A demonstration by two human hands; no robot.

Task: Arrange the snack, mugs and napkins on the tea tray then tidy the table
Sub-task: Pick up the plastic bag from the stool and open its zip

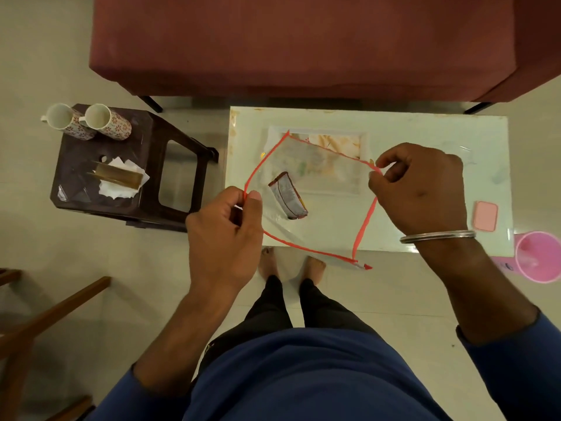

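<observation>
My left hand [226, 229] and my right hand [422, 189] each pinch one side of the red-edged mouth of a clear zip bag [318, 205], holding it wide above the white table [440, 132]. A snack packet [288, 200] lies inside the bag. Under the bag sits a white tea tray [362, 141] with a floral print. Two flowered mugs [91, 121] stand on a dark stool [151, 141] to the left. On the same stool white napkins [121, 185] lie under a brown holder.
A maroon sofa [303, 44] runs behind the table. A pink sponge [485, 215] lies at the table's right edge, with a pink cup [538, 256] just beyond it. Wooden chair parts [54, 311] stand at the lower left. My bare feet are by the table's front edge.
</observation>
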